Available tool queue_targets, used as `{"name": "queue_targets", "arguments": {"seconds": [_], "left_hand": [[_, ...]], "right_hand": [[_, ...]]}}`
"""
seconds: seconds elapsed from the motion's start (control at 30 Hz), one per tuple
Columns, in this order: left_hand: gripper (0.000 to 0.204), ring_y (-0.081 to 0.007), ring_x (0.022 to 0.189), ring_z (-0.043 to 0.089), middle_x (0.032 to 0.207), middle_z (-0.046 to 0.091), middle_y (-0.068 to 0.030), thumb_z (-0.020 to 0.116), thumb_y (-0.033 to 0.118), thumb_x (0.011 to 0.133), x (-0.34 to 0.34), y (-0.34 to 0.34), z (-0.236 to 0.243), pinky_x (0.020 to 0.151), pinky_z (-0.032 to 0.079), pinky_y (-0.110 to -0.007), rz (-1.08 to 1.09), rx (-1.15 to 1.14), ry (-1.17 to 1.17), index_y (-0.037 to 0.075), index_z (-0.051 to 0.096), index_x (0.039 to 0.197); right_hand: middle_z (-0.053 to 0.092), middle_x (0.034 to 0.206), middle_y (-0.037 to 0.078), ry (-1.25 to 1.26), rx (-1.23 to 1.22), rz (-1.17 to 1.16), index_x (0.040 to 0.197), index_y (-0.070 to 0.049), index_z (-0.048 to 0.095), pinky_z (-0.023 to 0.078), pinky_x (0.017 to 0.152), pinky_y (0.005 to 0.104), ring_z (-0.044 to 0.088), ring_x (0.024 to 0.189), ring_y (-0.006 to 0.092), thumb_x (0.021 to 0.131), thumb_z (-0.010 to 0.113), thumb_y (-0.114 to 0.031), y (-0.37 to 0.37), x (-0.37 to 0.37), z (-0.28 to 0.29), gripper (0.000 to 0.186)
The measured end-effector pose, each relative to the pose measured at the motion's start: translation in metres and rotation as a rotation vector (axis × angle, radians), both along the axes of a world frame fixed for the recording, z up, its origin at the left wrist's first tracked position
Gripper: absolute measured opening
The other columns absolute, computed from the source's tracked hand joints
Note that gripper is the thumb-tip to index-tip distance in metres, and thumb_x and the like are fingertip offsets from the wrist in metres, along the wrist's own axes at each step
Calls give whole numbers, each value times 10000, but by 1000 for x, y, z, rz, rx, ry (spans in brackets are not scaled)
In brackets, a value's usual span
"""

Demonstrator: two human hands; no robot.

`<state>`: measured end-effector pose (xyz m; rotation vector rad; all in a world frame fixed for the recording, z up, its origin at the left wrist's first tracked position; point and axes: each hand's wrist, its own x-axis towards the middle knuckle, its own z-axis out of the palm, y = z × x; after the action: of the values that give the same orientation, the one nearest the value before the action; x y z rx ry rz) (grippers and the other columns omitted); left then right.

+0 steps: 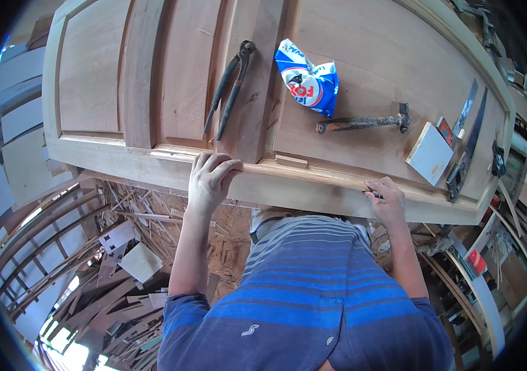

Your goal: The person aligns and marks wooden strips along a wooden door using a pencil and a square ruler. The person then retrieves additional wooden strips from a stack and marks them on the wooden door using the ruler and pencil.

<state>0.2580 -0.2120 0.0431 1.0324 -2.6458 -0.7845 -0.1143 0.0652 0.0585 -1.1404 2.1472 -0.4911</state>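
Both arms stretched forward, left hand (211,179) curled palm-down with fingers bent, right hand (386,201) pinched closed, knuckles up.

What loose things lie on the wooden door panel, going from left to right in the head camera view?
Dark metal pincers → crumpled blue and white plastic bag → rusty hammer → pale square block → long dark handsaw.

Crumpled blue-and-white plastic packet (308,77) with red patch lying on wooden door panel (362,55), between pincers (231,86) and hammer (365,122).
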Motion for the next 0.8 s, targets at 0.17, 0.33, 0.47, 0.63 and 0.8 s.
{"name": "queue_targets", "arguments": {"seconds": [0.17,0.33,0.47,0.63,0.8], "left_hand": [[303,-268,1092,667,1119,737,-27,854,204,870,-39,24,14,1039,465,-481,-84,25,0,144,769,1155],[307,-249,1096,662,1138,736,-14,839,252,884,-70,47,-3,1037,454,-466,-148,43,-26,164,770,1170],[232,-216,1047,666,1077,742,22,819,239,895,-73,46,-6,1011,448,-443,-164,46,-35,185,775,1116],[182,-191,1007,660,1043,740,43,816,234,899,-72,44,-8,993,442,-427,-178,42,-45,195,778,1073],[169,-191,980,652,1006,734,46,825,232,894,-74,45,-6,992,443,-428,-172,47,-60,198,783,1053]], "right_hand": [[731,975,100,14,18,-10,1140,-87,832,584,760,391,739,854,279,815,844,-23,-1,2,1,332],[733,981,96,8,-8,-4,1142,-92,830,585,769,399,737,855,283,822,835,-19,0,0,-1,328],[731,981,94,-21,-7,-26,1141,-89,828,583,773,399,737,859,281,822,836,-21,3,0,-3,326],[726,970,91,-20,15,-20,1147,-93,826,577,771,396,730,856,279,825,838,-29,0,-1,0,328],[724,966,94,-15,18,-25,1146,-92,826,573,767,395,729,855,280,830,837,-37,1,-1,0,322]]}}
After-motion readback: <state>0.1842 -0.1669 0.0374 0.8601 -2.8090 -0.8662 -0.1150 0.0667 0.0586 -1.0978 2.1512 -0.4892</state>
